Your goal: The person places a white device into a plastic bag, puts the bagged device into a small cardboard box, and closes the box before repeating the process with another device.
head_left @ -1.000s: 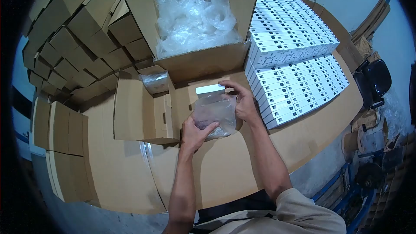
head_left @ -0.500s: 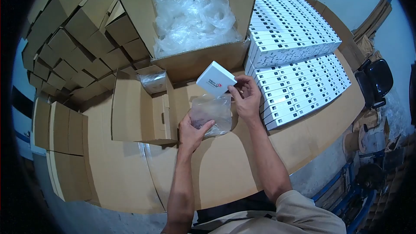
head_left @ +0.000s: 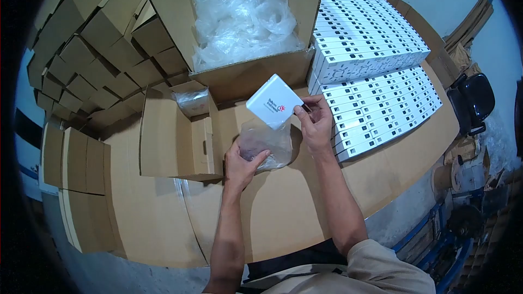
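A clear plastic bag (head_left: 272, 149) is pinched in my left hand (head_left: 242, 166), its thumb lying across the film. Above it, my right hand (head_left: 316, 122) grips a small white box (head_left: 274, 102) by its right corner, thumb on the printed face with a red mark and dark lettering. The box is tilted, and its lower corner overlaps the top of the bag in this view. To the left of my left hand stands an open cardboard box (head_left: 174, 147) with a wrapped clear plastic packet (head_left: 193, 103) inside.
A large carton (head_left: 250, 79) full of clear plastic bags (head_left: 245, 27) stands at the back. Rows of white boxes (head_left: 381, 111) are stacked on the right. Brown cartons (head_left: 92, 54) pile up at the left, over the cardboard-covered table (head_left: 141, 218). A black chair (head_left: 471, 100) is beyond the right edge.
My right hand has shifted slightly right, and the white box has turned to show more of its printed face. My left hand and the bag stay nearly still.
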Demonstrator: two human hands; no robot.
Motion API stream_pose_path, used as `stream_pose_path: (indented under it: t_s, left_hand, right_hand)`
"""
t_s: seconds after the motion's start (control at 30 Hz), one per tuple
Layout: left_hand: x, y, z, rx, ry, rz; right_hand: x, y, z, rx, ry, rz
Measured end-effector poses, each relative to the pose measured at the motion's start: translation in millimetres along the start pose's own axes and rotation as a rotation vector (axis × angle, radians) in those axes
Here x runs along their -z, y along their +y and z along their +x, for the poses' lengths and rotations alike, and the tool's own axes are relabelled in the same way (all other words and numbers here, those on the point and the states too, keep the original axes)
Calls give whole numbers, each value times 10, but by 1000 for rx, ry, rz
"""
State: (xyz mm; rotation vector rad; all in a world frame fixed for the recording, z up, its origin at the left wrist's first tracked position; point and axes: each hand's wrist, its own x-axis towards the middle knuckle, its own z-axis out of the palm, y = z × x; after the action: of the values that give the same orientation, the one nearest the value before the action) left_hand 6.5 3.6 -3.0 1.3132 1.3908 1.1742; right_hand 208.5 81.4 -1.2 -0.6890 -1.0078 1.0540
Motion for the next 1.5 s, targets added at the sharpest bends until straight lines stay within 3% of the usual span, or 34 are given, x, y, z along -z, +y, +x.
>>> stream_pose_path:
  t_s: [0.43, 0.77, 1.07, 1.23, 1.33, 1.5]
  left_hand:
    - [-11, -24, -5, 17, 2, 24]
    - [-33, -29, 5, 4, -48, -120]
    - [-67, -51, 25, 123, 5, -290]
    - [-80, -54, 25, 85, 83, -287]
    - [-91, -114, 42, 93, 125, -350]
    - [-113, -100, 41, 125, 157, -460]
  right_hand:
    - [43, -74, -7, -34, -105, -6]
    - [19, -106, -20, -99, -193, -232]
    - [-6, -211, -49, -161, -234, -390]
    - [-16, -164, -71, -150, -261, -413]
    - [-58, -308, -104, -347, -369, -283]
    - [-92, -440, -146, -423, -472, -445]
